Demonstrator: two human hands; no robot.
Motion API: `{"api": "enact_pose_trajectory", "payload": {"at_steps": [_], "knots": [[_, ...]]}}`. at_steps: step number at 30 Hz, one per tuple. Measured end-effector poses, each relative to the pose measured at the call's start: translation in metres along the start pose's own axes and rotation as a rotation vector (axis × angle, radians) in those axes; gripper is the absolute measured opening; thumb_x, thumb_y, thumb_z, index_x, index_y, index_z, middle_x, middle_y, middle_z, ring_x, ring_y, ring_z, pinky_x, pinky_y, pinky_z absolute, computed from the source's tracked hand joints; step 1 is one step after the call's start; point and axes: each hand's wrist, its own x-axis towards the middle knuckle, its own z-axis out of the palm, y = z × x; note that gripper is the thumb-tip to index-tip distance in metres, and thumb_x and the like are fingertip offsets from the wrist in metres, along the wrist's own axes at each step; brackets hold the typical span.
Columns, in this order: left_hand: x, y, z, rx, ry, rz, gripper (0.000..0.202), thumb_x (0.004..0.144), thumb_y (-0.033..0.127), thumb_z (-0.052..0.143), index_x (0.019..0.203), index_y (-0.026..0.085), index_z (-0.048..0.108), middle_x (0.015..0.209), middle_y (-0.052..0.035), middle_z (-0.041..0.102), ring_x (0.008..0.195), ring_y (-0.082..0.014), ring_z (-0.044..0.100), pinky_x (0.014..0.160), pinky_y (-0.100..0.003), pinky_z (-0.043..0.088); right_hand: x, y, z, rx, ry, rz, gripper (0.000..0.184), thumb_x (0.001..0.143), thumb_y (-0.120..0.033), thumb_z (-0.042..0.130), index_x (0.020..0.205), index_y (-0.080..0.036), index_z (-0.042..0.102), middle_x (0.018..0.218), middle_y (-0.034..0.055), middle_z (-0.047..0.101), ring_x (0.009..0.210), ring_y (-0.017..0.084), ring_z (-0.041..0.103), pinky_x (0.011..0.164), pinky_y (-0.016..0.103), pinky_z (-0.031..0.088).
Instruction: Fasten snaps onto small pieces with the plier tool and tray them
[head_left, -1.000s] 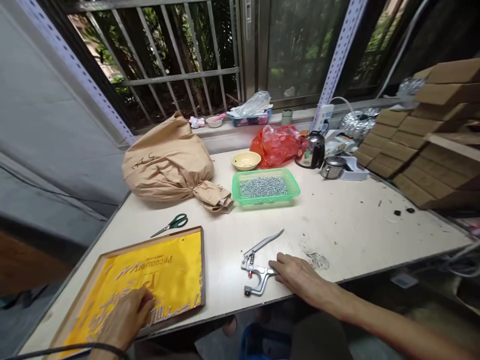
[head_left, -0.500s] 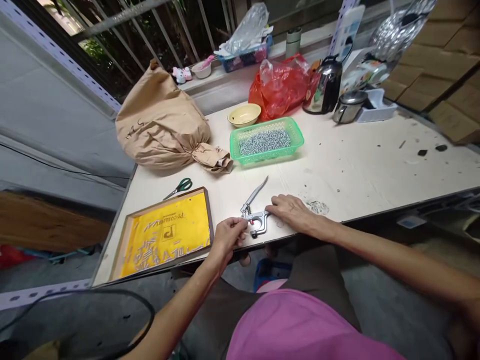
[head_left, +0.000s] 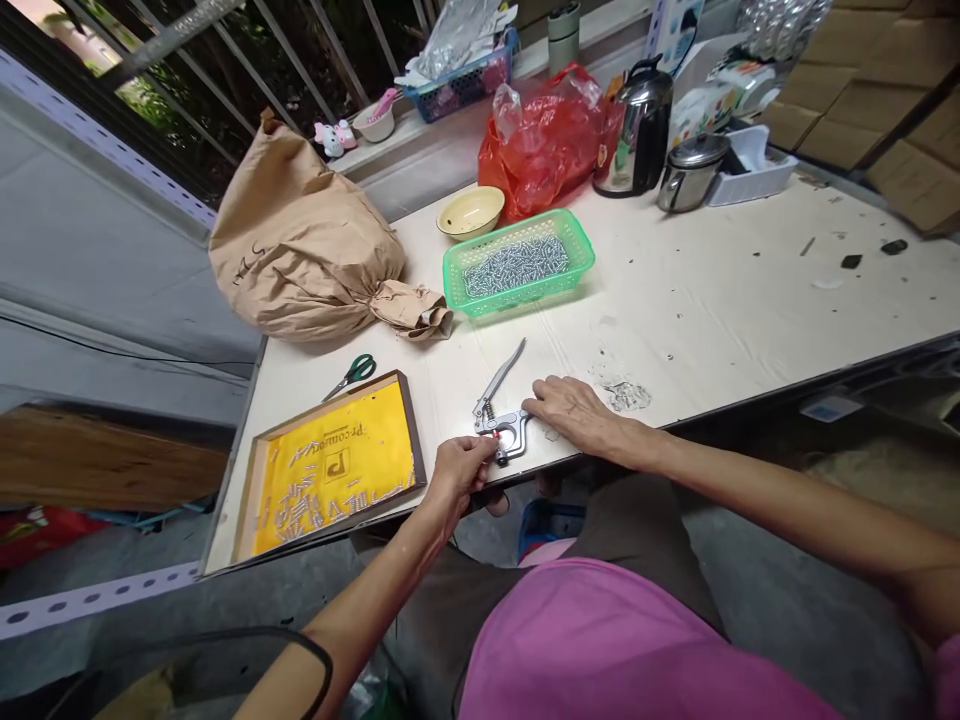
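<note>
The pliers [head_left: 501, 418] are lying at the near edge of the desk [head_left: 712, 300], between the two hands. Their long axis is running from the head at the near left to the free handle pointing far and right. The left hand [head_left: 456, 470] is pinching the head with its fingertips. The right hand [head_left: 574, 415] is lying flat and unclenched over the lower handle. Both hands are touching the pliers, neither nearer than the other.

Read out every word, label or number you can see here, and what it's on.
"P": big logo letter on the yellow sheet in the wooden tray.
Line of print above it: too blurred to read.
Marks on the brown sack: unreadable.
</note>
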Motion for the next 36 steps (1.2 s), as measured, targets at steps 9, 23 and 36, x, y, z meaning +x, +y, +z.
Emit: {"api": "enact_pose_trajectory", "payload": {"at_steps": [9,23,36], "knots": [[-0.003,0.008,0.000,0.121,-0.059,-0.099,0.031,0.067,0.035,0.069,0.054,0.015,0.051,0.037,0.0049,0.046,0.028,-0.0030,0.035,0.032,-0.017,0.021,-0.003,-0.002,0.005,0.044,-0.016,0.017,0.023,0.090,-0.016,0.036,0.097,-0.018,0.058,0.103,0.0135,0.054,0.087,0.023,0.045,0.071,0.034,0.029],[-0.016,0.000,0.008,0.122,-0.026,-0.109,0.030,0.072,0.037,0.065,0.058,0.015,0.050,0.033,0.0023,0.049,0.027,-0.0065,0.042,0.033,-0.015,0.031,0.054,0.034,-0.014,-0.101,0.097,-0.112,0.029,0.093,-0.020,0.037,0.113,-0.023,0.059,0.111,0.0103,0.056,0.098,0.025,0.041,0.071,0.034,0.028],[-0.014,0.003,0.009,0.120,-0.041,-0.185,0.026,0.072,0.032,0.065,0.059,0.014,0.052,0.035,0.0032,0.050,0.028,-0.0065,0.045,0.033,-0.015,0.032,0.048,0.048,-0.008,-0.067,0.076,-0.150,0.037,0.088,-0.046,0.049,0.108,-0.017,0.060,0.103,0.0104,0.060,0.100,0.027,0.042,0.080,0.037,0.029]]}}
